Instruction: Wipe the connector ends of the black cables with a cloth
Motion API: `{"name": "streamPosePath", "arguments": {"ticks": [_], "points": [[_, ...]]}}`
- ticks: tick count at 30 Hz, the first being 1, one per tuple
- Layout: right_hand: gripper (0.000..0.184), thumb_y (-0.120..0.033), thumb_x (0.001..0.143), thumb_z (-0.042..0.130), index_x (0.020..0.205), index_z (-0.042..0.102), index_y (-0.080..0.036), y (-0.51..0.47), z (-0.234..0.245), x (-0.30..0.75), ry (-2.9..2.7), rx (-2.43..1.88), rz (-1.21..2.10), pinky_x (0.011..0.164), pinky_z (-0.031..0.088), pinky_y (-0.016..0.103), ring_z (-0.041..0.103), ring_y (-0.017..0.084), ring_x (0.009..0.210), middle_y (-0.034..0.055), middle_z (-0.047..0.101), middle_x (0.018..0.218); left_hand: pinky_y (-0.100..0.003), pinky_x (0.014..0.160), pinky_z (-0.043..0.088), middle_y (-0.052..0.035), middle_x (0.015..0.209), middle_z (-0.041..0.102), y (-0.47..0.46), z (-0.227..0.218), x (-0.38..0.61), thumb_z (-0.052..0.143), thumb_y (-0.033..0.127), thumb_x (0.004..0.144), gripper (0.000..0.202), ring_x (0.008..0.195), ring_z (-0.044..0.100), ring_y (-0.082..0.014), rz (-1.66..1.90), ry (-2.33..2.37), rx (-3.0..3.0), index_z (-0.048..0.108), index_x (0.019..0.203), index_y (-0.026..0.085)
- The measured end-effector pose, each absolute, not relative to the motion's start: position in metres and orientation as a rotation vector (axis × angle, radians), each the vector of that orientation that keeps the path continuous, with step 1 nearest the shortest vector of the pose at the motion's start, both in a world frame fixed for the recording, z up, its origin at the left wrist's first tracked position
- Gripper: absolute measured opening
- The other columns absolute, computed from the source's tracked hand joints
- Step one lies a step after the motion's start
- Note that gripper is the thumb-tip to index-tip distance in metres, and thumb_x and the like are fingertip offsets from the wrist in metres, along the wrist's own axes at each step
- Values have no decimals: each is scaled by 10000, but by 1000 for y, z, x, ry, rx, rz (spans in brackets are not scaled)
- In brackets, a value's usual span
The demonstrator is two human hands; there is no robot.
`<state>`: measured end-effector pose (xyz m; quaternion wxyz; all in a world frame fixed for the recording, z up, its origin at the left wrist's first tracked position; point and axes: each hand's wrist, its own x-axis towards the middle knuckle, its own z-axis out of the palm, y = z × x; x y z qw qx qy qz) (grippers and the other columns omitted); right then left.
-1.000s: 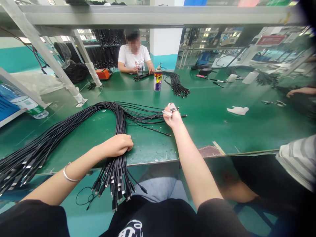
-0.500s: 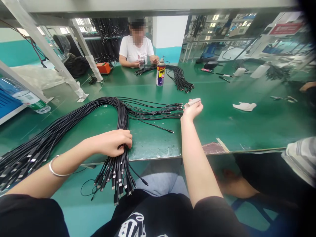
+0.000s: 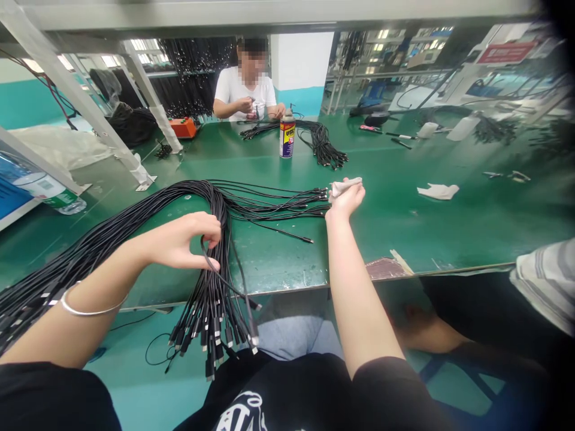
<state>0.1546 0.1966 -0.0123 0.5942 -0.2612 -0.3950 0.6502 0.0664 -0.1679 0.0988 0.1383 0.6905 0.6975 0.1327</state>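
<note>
My left hand [image 3: 177, 240] pinches one cable [image 3: 218, 267] from the black cables [image 3: 188, 194] draped over the green bench [image 3: 278, 263] edge (light, limp, slippery; best held mid-length). My right hand [image 3: 345, 200] clamps a soft white rag [image 3: 345, 187] beside their plugs.

The black cables [image 3: 211, 197] at lower centre have a smooth, matt, rubbery sheath and end in metal connectors [image 3: 214, 335] with a silver shine. The green surface [image 3: 278, 269] is smooth and glossy. At upper centre, the spray can [image 3: 287, 139] is glossy printed metal. Near the centre, the white cloth [image 3: 345, 187] looks soft and crumpled. At lower left, the bangle [image 3: 90, 313] is polished metal.
</note>
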Motion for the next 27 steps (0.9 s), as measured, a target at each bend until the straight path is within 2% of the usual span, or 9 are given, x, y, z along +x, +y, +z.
{"name": "streamPosePath", "arguments": {"ticks": [5,7,9,12,16,18,21,24,27], "points": [[187,-352,951,389,1081,477,-251,175,1,155,-870,-410,1833,505,494,196,628,75,628,58,626,1183,-309,566,380,-20,558,487,-173,113,45,348,688,877,606,544,473,-146,1293,1614,1867,591,686,167],[174,-350,952,398,1064,506,-272,171,3,156,-871,-343,1990,544,510,196,634,68,659,27,631,1188,-300,531,393,17,459,388,-173,125,46,245,630,929,637,441,439,-114,1660,1517,1735,584,632,179],[200,-376,957,395,1045,547,-280,169,3,157,-883,-279,2129,617,534,211,642,70,721,8,644,1168,-248,452,350,41,409,257,-171,138,49,225,554,967,628,360,353,-78,1829,1506,1557,515,555,179],[275,-440,963,373,1045,590,-290,169,2,158,-937,-175,2286,748,556,273,649,90,855,-12,656,1143,-174,364,193,61,442,155,-160,150,52,373,590,929,566,350,212,-55,1738,1448,1402,467,560,172],[230,-425,944,435,1070,595,-317,165,1,157,-966,-197,2358,740,560,280,652,99,862,-41,631,1230,-169,362,143,82,507,206,-115,135,57,461,562,907,406,396,173,-59,1592,1601,1293,543,783,184],[194,-378,924,493,1072,598,-312,163,-1,156,-974,-227,2351,735,566,271,657,104,880,-34,613,1280,-180,385,183,75,524,287,-81,116,63,445,434,934,282,413,232,-67,1494,1771,1312,541,855,181],[258,-375,863,595,1097,602,-266,162,-4,153,-1042,-216,2302,754,578,290,667,135,944,32,637,1256,-219,501,327,37,561,412,-27,82,69,402,350,921,301,499,369,-92,1322,2023,1546,582,789,148],[358,-434,786,669,1055,633,-201,162,-6,151,-1190,-236,2179,692,582,293,683,149,832,94,675,1164,-261,654,399,-9,647,544,12,49,69,380,302,905,306,638,495,-137,1244,2108,1656,595,756,144],[403,-492,728,697,974,668,-174,161,-8,148,-1316,-278,2075,631,565,286,659,145,707,98,710,1019,-278,726,413,-39,756,626,27,24,67,360,302,923,314,743,558,-163,1218,2087,1722,586,760,155]]}}
